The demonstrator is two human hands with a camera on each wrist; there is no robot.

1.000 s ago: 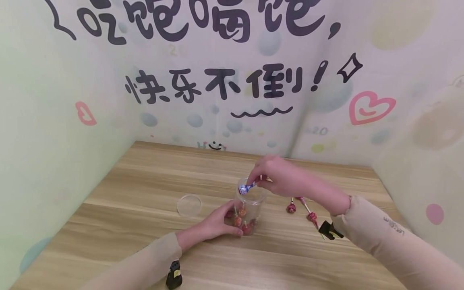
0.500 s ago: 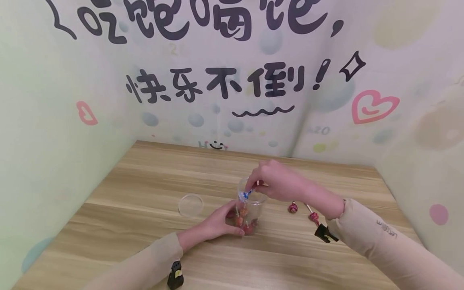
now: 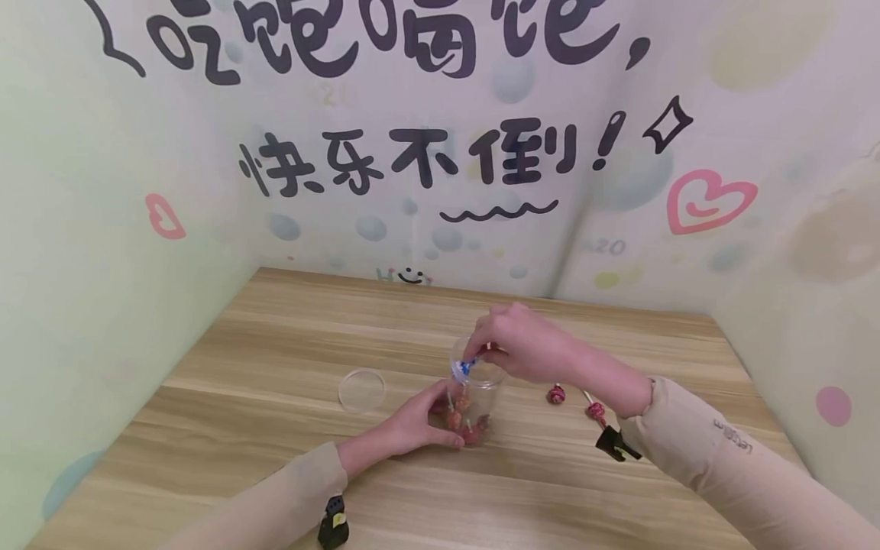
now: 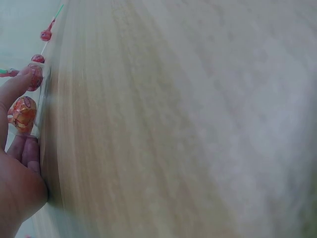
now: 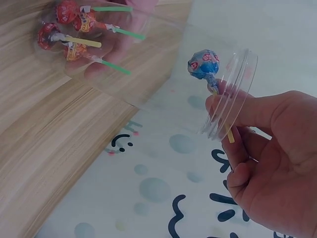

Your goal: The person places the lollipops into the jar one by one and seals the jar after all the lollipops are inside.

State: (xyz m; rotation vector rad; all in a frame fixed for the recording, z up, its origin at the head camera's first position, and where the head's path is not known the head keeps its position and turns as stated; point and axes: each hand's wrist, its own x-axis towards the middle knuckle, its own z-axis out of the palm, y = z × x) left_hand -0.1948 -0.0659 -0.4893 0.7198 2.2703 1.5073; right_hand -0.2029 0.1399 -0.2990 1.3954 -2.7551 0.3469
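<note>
The blue lollipop, its stick pinched by the nearer right hand, slants head-down inside the upright jar's mouth, across its axis, the left hand gripping below.

Booth-like enclosure; the exact type of site cannot be determined. A wood-grain worktop fills the lower frame, bounded left, rear and right by pale walls. Black Chinese lettering, pink heart outlines and blue bubbles decorate them.
</note>
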